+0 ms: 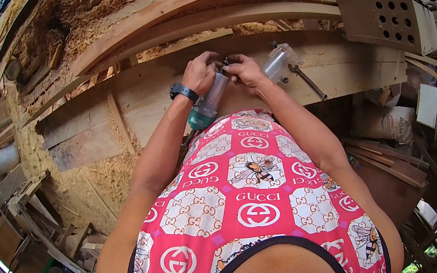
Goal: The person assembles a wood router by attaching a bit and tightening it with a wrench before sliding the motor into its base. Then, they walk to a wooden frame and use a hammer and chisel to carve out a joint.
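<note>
A trim router (214,95) with a green cap and a silver-grey barrel lies slanted against my body, its dark end pointing away from me. My left hand (201,73), with a dark watch at the wrist, is closed at the far end of the barrel. My right hand (246,70) pinches a small dark metal part (226,62) at that end, with the fingertips of both hands almost meeting. To the right, a clear plastic router base (278,62) lies on the board. Beside it are a small dark nut (284,79) and an open-end wrench (309,82).
A wide wooden board (354,62) runs across in front of me. Behind it lie long curved wood strips (202,25) and heaps of shavings (98,13). A wooden box with drilled holes (376,0) stands at the right. Wood strips (386,159) and a sack (388,121) lie lower right.
</note>
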Tool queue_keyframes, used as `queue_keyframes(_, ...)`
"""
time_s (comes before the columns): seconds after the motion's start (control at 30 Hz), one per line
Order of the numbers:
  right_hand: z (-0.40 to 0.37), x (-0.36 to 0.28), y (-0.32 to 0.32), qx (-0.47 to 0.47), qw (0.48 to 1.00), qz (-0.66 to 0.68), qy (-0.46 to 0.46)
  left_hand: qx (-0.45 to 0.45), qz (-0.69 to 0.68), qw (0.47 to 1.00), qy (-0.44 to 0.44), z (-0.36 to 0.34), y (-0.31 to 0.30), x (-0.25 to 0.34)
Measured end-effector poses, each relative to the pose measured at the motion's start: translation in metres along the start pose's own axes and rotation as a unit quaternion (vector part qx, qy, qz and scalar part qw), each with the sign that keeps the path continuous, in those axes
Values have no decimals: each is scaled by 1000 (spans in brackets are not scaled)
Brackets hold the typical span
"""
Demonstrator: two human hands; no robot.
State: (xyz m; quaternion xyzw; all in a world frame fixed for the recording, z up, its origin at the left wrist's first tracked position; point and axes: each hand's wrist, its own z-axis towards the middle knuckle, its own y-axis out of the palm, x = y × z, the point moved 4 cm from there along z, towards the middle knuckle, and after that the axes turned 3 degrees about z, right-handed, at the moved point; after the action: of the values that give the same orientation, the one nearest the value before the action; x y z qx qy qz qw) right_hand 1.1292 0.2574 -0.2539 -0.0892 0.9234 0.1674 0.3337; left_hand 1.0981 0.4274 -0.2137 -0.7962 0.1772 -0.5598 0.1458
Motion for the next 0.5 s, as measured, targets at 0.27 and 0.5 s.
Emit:
queue_keyframes(0.27,2,-4,5,30,998,-51,-33,29,-1,1000,10,-7,3,0)
queue_keyframes(0.5,2,-4,5,-3,999,-29,-32,19,5,1000,-2,-7,2,1)
